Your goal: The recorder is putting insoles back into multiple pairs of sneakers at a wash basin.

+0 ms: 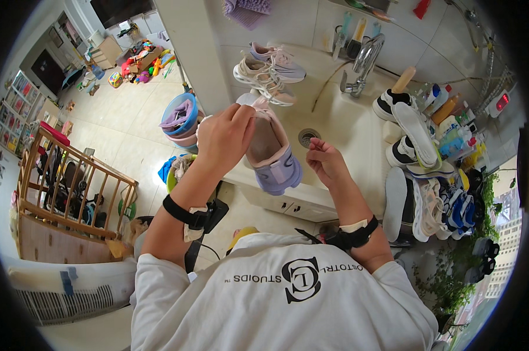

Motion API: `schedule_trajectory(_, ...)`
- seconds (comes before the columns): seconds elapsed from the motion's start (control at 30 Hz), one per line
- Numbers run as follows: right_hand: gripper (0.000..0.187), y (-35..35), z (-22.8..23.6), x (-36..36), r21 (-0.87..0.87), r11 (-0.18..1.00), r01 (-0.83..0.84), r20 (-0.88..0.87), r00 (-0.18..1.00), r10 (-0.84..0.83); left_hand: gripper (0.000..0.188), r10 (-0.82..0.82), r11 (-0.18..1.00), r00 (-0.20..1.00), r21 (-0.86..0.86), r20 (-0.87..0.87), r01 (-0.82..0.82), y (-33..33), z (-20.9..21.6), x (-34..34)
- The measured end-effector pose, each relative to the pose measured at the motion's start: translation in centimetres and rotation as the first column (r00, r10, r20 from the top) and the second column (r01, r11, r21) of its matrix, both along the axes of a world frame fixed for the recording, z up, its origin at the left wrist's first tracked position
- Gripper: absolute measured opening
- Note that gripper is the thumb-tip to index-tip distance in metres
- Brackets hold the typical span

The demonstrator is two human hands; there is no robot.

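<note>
A lavender and pink sneaker (275, 167) hangs over the front edge of the white sink (326, 123), heel toward me and its opening facing up. My left hand (228, 133) is closed on the sneaker's pale pink upper near the tongue. To the right of the sneaker and apart from it is my right hand (327, 162), over the sink with its fingers curled in a pinch. Whatever lies between those fingers, if anything, is hidden. Beyond the left hand, a cream sneaker (261, 81) and a lavender sneaker (283, 63) rest on the sink's far left corner.
A chrome faucet (367, 61) stands behind the drain (308, 137). Several shoes, an insole (415, 136) and bottles (454, 140) crowd the right-hand ledge. A blue basin (179, 111) is on the floor to the left, near a wooden gate (77, 181).
</note>
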State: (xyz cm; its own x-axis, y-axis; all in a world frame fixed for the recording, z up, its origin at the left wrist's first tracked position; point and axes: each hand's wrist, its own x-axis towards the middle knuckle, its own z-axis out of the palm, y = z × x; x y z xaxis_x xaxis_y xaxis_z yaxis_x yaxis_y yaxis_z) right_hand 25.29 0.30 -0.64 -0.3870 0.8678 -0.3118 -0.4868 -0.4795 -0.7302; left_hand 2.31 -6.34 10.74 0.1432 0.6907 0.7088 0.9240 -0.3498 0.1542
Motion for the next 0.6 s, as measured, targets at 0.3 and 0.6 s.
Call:
schedule_trajectory(0.3, 0.034, 0.7, -0.1, -0.1, -0.001, 1.000, 0.016, 0.019, 1.000, -0.016, 0.012, -0.158, 0.987, 0.987, 0.019, -0.031, 0.158, 1.1, -0.4, 0.4)
schedule_trajectory(0.6, 0.027, 2.3, 4.0, -2.8, 0.036, 0.998, -0.048, -0.298, 0.953, 0.056, 0.015, -0.250, 0.964, 0.965, 0.069, -0.081, 0.255, 4.2, -0.9, -2.5)
